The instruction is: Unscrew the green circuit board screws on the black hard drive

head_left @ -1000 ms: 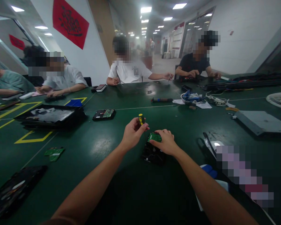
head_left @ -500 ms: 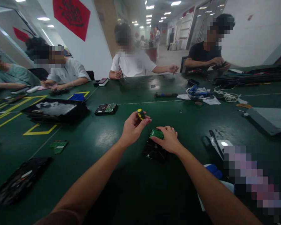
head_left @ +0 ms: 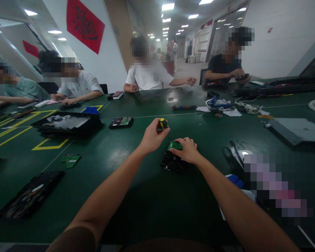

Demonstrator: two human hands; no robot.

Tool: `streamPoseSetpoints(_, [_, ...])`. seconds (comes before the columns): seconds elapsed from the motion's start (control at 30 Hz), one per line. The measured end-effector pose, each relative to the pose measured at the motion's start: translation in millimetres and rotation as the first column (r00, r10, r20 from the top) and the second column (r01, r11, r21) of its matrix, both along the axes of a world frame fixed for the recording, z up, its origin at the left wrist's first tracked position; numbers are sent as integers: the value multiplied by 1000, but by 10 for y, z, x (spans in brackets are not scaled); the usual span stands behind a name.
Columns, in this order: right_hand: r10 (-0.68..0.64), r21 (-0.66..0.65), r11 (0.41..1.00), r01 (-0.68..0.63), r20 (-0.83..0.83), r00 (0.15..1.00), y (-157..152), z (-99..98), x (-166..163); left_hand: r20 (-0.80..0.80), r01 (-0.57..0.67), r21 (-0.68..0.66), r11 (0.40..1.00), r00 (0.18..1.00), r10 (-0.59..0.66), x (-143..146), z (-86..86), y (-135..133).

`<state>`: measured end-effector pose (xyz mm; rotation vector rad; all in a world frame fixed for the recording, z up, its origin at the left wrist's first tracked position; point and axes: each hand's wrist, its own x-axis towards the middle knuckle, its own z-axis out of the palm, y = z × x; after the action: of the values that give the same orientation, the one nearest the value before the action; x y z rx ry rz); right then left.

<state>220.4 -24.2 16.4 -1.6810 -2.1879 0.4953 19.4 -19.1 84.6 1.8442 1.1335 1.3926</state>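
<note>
My left hand is closed round a screwdriver with a yellow and black handle, its tip pointing down toward the drive. My right hand lies curled over a black hard drive on the green table, pressing on its green circuit board. The two hands are close together, left hand slightly farther from me.
Another hard drive and a black tray lie to the far left. Loose green boards and a dark tray sit near left. Several people work around the table. A grey panel and cables lie right.
My left hand with the screwdriver has shifted slightly right, closer over the drive. The view has shifted a little; my right hand stays on the drive.
</note>
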Motion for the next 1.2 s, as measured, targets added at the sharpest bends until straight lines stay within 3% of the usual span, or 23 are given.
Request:
streamPoseSetpoints(0.2, [-12,8,1000,12,13,1000,-3,-11,-3,-73,-48,40,998,996,51,66,64,115])
streamPoseSetpoints(0.7, [-30,-14,999,30,4,1000,-27,26,-37,-47,-59,99,993,997,64,52,8,-35])
streamPoseSetpoints(1.2, [-19,-5,1000,19,3,1000,-28,27,-24,-10,-12,70,997,1000,12,6,-157,61])
